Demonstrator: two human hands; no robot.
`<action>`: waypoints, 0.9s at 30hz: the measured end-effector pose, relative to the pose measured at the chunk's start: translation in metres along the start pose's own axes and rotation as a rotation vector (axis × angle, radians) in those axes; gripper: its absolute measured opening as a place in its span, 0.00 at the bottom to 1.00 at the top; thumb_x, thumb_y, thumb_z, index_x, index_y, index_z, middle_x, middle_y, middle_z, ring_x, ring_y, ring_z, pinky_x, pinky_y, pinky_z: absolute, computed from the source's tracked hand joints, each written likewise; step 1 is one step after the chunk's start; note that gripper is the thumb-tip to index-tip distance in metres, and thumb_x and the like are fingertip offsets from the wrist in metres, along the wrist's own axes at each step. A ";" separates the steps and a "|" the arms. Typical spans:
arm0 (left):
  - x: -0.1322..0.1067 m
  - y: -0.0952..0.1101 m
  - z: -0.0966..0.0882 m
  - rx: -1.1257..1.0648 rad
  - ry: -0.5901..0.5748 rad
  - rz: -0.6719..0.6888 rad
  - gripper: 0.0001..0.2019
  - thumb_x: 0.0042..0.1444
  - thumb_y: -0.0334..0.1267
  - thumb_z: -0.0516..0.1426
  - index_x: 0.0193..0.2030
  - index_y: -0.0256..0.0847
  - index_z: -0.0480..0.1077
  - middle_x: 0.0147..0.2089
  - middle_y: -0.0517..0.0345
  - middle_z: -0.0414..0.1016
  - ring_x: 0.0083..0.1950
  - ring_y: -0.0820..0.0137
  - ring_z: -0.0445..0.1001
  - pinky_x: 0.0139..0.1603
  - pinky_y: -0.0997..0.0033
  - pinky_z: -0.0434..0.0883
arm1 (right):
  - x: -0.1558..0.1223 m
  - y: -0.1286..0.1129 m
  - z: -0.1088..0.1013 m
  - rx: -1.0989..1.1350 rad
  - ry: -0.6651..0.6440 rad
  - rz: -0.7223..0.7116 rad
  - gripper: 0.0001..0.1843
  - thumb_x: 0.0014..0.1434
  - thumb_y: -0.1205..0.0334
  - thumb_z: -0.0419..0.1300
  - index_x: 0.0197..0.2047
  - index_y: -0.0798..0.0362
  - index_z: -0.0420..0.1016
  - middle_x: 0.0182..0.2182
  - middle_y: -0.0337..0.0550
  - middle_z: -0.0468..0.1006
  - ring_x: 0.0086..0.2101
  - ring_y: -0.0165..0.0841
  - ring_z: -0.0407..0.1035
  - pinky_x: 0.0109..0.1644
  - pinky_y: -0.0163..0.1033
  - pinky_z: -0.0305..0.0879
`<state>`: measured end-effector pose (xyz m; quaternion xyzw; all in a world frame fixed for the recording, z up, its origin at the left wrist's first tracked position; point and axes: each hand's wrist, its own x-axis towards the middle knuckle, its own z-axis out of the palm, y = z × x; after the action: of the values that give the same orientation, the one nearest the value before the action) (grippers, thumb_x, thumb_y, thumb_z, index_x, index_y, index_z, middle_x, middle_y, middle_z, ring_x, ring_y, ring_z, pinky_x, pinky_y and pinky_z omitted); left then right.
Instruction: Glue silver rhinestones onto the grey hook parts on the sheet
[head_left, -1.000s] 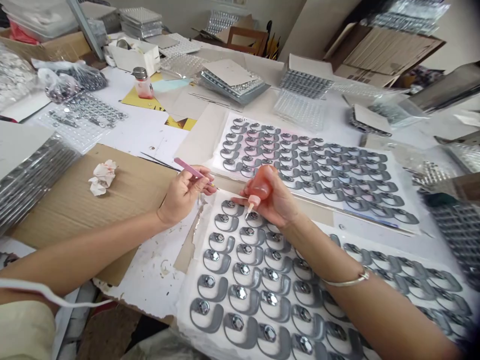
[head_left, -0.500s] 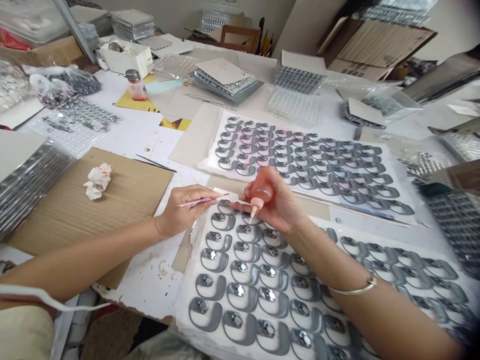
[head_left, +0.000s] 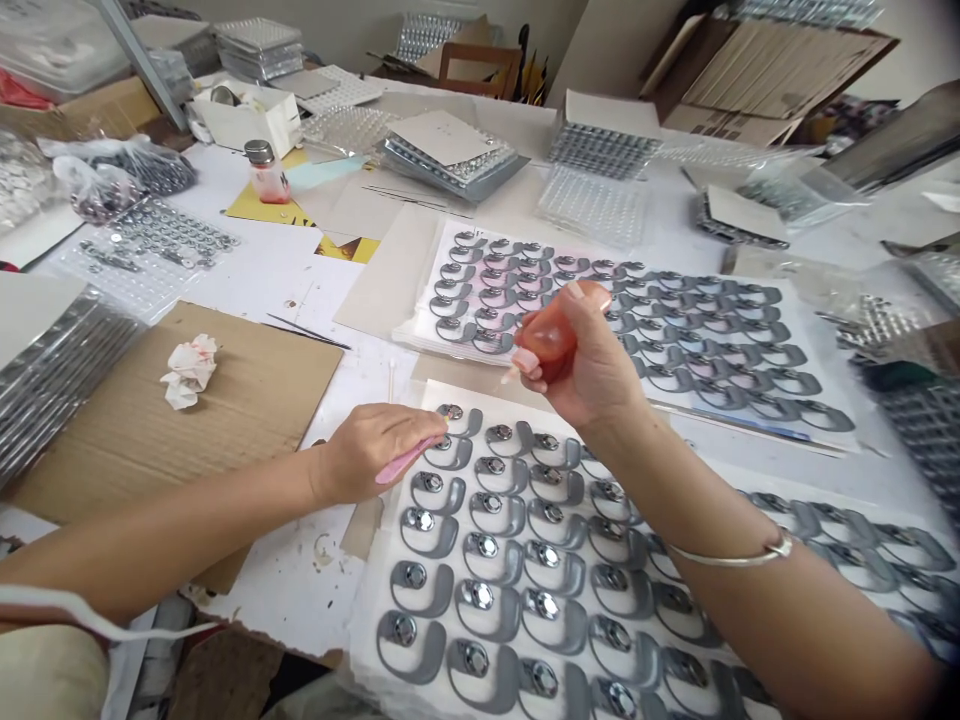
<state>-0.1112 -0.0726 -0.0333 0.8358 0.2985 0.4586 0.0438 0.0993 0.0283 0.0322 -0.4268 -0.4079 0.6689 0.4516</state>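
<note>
My left hand [head_left: 379,450] is closed around a thin pink paintbrush [head_left: 409,461], blurred by motion. The brush's tip lies at the top left piece of the near sheet, though I cannot tell if it touches. Gripped in my right hand [head_left: 596,375] is a squeeze bottle [head_left: 553,332] of orange-red liquid, raised above the gap between the two sheets with its pale nozzle pointing down and left. Rows of grey curved pieces [head_left: 427,655], each with a shiny round stud, lie on the near white sheet [head_left: 429,610]. My right forearm hides part of them.
Behind it lies a second sheet [head_left: 418,325] with similar pieces. On the left are a cardboard sheet [head_left: 255,400], crumpled tissue [head_left: 189,372] and a pair of dark tweezers [head_left: 307,331]. Farther back stand a lidded jar [head_left: 268,175] and stacked trays [head_left: 604,135].
My right hand has lifted the bottle up and right, away from the near sheet. My left hand has turned and moved slightly down and right, bringing the paintbrush to the top left piece.
</note>
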 end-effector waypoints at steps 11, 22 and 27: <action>0.003 0.000 0.000 0.086 -0.063 0.073 0.09 0.61 0.23 0.54 0.47 0.29 0.69 0.41 0.45 0.81 0.42 0.67 0.81 0.43 0.71 0.81 | 0.007 0.025 0.008 -0.105 0.020 -0.204 0.25 0.47 0.39 0.67 0.26 0.50 0.64 0.18 0.34 0.65 0.17 0.26 0.61 0.15 0.34 0.51; 0.011 0.012 0.000 0.382 -0.153 0.218 0.06 0.63 0.24 0.51 0.40 0.28 0.70 0.36 0.45 0.81 0.34 0.67 0.80 0.31 0.70 0.80 | -0.014 0.034 0.018 -0.446 -0.098 -0.484 0.18 0.57 0.49 0.64 0.27 0.52 0.66 0.17 0.35 0.71 0.19 0.28 0.68 0.23 0.33 0.64; 0.012 0.016 0.000 0.471 -0.203 0.266 0.08 0.62 0.23 0.51 0.38 0.28 0.72 0.36 0.44 0.81 0.31 0.68 0.79 0.28 0.71 0.78 | -0.013 0.041 0.016 -0.544 -0.111 -0.522 0.18 0.58 0.50 0.63 0.25 0.53 0.67 0.18 0.36 0.72 0.21 0.27 0.67 0.26 0.35 0.65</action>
<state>-0.0995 -0.0792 -0.0191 0.8964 0.2784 0.2926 -0.1825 0.0764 0.0023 0.0019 -0.3760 -0.6895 0.4208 0.4540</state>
